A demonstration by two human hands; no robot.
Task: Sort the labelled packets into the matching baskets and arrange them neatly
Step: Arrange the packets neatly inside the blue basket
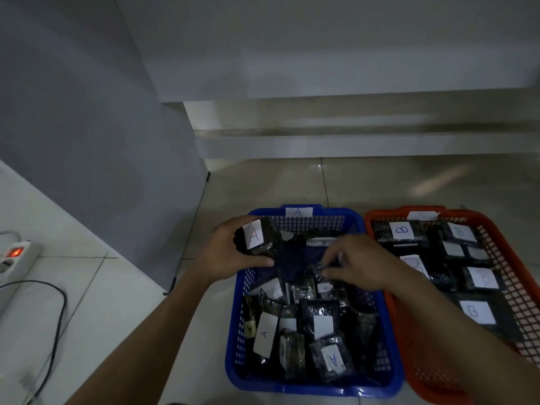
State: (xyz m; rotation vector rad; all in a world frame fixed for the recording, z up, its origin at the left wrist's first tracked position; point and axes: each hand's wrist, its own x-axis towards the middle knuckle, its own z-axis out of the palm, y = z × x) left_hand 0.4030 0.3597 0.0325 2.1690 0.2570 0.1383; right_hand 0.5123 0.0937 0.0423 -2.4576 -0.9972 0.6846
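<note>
Over the blue basket (377, 387), left hand (225, 252) holds A packet (258, 236) upright.

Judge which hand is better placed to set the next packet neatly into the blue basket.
Left, probably. The left hand already grips an A-labelled packet above the blue basket, at its far left corner. The right hand is busy pinching another packet mid-basket.

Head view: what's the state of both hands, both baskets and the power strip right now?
Left hand: grips a packet labelled A above the blue basket.
Right hand: pinches a dark packet inside the blue basket.
Blue basket: tagged A, packets jumbled.
Orange basket: B packets lying flat.
Power strip: switch lit red.
</note>
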